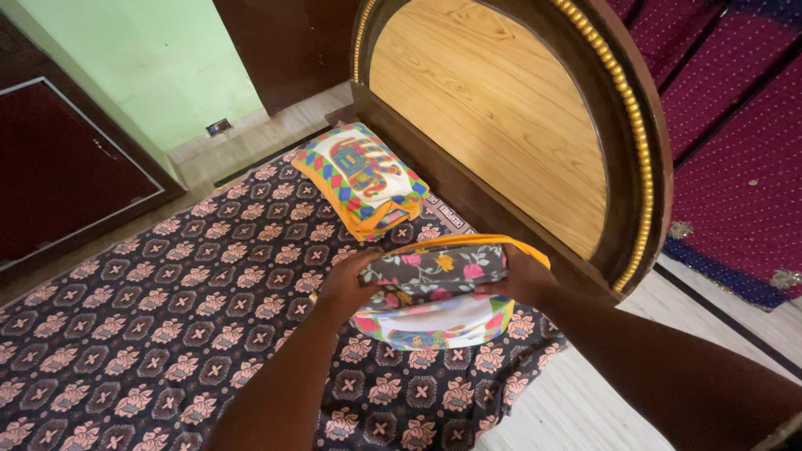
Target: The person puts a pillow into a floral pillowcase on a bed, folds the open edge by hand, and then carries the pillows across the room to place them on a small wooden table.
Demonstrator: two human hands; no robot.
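— Fingers first: what are they doing?

— Fingers of the left hand [347, 284] are curled and clamped on the left end of a folded floral cloth [434, 271], dark grey with pink and yellow flowers. The right hand [518, 280] grips the opposite end the same way, its fingers wrapped round the edge and partly hidden behind the fabric.

— Where does the cloth sit?

— It is held level between both hands, right on top of a pillow [434, 321] that has an orange border and a white face with bright patches. Whether the cloth rests on the pillow or hangs just over it, I cannot tell.

— And around that?

— The pillow lies at the near corner of the bed [167, 317], which is covered by a dark sheet printed with pink flower motifs. A second pillow [361, 177], also orange-edged, with a colourful diamond border and an elephant picture, lies further up the bed, close to the first but apart from it. Both sit against the headboard [501, 117], a rounded light wood panel in a dark frame trimmed with gold beads.

— Beyond the bed?

— Maroon dotted curtains [735, 167] hang to the right, a pale green wall [159, 58] stands at the upper left, and pale floor [585, 401] shows beside the bed.
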